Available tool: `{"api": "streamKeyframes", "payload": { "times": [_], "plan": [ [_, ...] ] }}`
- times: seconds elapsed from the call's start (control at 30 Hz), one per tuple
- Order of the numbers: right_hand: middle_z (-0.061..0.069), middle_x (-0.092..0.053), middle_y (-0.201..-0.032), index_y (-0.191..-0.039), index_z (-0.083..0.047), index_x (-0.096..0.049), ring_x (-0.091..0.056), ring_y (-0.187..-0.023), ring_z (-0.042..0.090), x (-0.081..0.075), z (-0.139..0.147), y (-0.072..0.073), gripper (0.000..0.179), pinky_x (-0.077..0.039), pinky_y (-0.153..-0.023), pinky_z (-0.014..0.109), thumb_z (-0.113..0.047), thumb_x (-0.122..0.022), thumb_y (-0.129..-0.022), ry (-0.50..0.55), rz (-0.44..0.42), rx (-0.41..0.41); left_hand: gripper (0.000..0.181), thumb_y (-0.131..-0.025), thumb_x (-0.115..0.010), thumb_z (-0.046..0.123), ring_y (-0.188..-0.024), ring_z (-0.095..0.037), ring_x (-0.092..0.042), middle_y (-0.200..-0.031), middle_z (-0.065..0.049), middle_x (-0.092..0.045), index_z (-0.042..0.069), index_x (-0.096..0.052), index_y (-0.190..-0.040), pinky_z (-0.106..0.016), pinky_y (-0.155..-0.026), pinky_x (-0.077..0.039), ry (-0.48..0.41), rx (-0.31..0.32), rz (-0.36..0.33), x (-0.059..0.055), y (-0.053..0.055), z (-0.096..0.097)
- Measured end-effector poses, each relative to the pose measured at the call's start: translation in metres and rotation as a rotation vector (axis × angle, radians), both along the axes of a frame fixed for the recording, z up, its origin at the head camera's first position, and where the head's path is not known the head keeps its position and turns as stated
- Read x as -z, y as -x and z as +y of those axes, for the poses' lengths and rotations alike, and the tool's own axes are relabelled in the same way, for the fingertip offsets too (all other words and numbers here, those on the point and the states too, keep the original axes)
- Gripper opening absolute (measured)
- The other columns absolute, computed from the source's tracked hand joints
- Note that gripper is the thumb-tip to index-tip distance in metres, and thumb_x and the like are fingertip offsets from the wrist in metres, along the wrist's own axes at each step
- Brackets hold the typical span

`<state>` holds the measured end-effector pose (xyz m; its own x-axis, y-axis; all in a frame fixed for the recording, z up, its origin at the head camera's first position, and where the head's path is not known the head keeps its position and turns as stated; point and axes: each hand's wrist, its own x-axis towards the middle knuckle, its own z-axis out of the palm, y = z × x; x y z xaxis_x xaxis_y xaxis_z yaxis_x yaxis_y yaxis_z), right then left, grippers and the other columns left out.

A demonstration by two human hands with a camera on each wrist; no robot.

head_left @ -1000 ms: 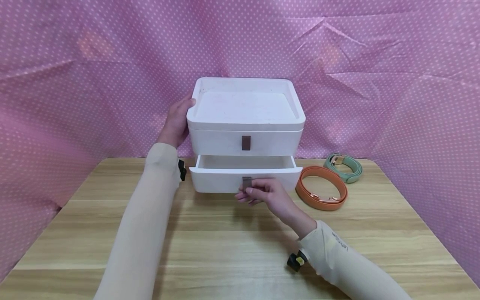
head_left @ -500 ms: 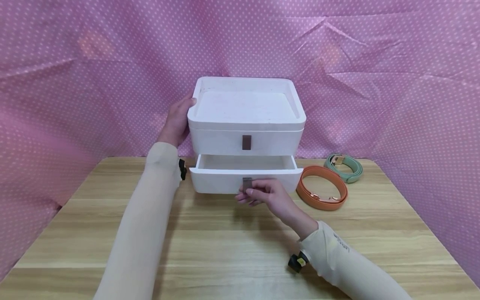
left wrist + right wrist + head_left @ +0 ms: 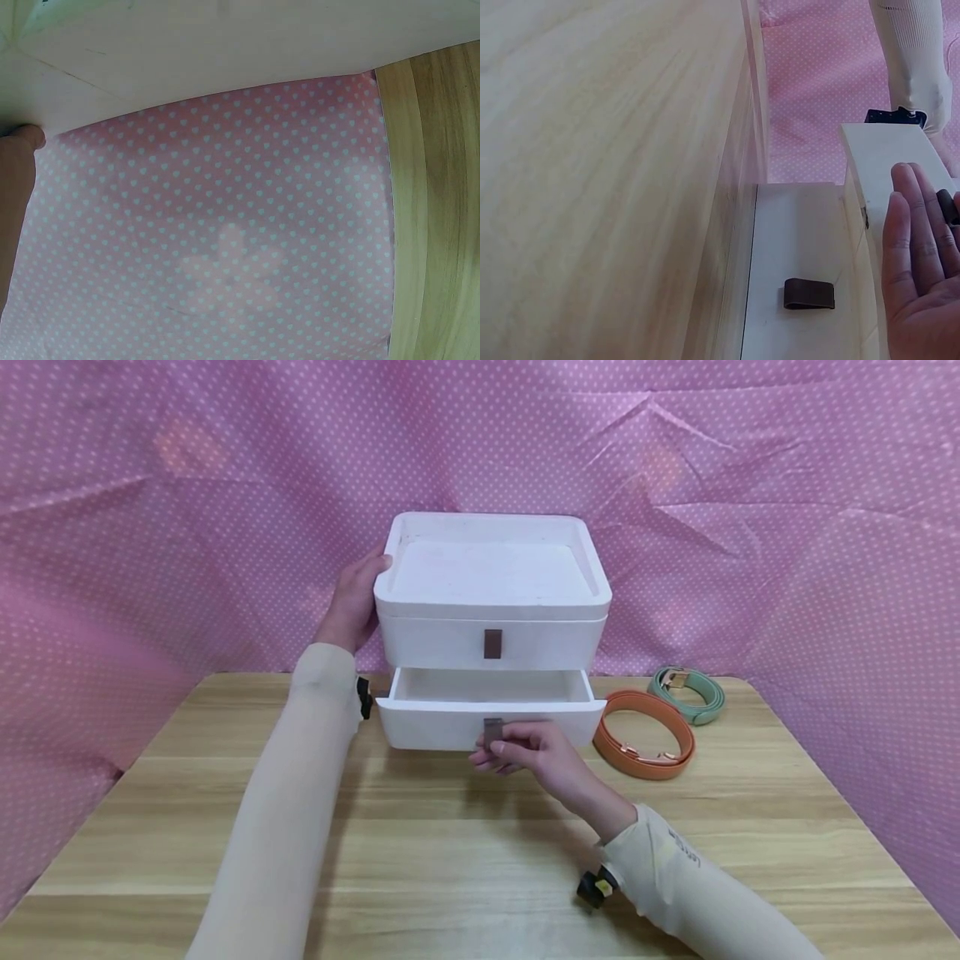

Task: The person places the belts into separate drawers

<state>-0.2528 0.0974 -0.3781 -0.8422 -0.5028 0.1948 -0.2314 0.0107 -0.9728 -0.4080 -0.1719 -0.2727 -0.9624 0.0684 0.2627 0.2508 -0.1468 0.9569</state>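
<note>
A white two-drawer storage box [image 3: 495,577] with a tray-like top stands at the back of the table. Its lower drawer [image 3: 435,727] is partly pulled out, and no contents show in the visible part. My right hand [image 3: 543,756] pinches the brown pull tab [image 3: 492,731] on that drawer's front; in the right wrist view, other fingers of the hand [image 3: 922,277] extend straight past it. On the box's left side rests my left hand [image 3: 354,602], its thumb at the top rim and its other fingers largely hidden. The upper drawer [image 3: 435,643] is closed.
To the right of the box lies a coiled orange-brown belt [image 3: 678,727]. Behind it sits a coiled green belt [image 3: 712,693] with a gold buckle. Pink dotted cloth [image 3: 750,527] hangs around the wooden table [image 3: 420,860].
The lower drawer has come very slightly farther toward me, with my right hand still pinching its tab. My left hand stays against the box's side.
</note>
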Motion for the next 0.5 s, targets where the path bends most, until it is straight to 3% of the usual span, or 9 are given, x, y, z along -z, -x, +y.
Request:
{"api": "streamKeyframes", "payload": {
  "times": [0.23,0.5],
  "plan": [
    [0.017,-0.072,-0.104,-0.114,0.009,-0.065,-0.069,-0.097,0.032,-0.0002,0.0003,-0.0018,0.024,-0.050,-0.086,0.060,-0.008,-0.057,-0.099,0.015,-0.013,-0.008,0.051,-0.100,-0.050,0.028,-0.136,-0.022,-0.041,-0.153,-0.002,-0.040,0.020,-0.042,-0.150,-0.036,-0.109,-0.037,0.004,-0.002,-0.009,-0.0003,-0.0007,0.0003],
    [0.016,-0.072,-0.104,-0.115,0.008,-0.065,-0.069,-0.098,0.032,0.0006,0.0004,-0.0038,0.026,-0.057,-0.082,0.045,-0.012,-0.056,-0.100,-0.004,-0.007,-0.004,0.052,-0.100,-0.050,0.024,-0.135,-0.023,-0.042,-0.153,-0.003,-0.040,0.016,-0.041,-0.150,-0.035,-0.108,-0.040,-0.021,0.003,0.008,-0.0002,0.0004,0.0007]
  ]
}}
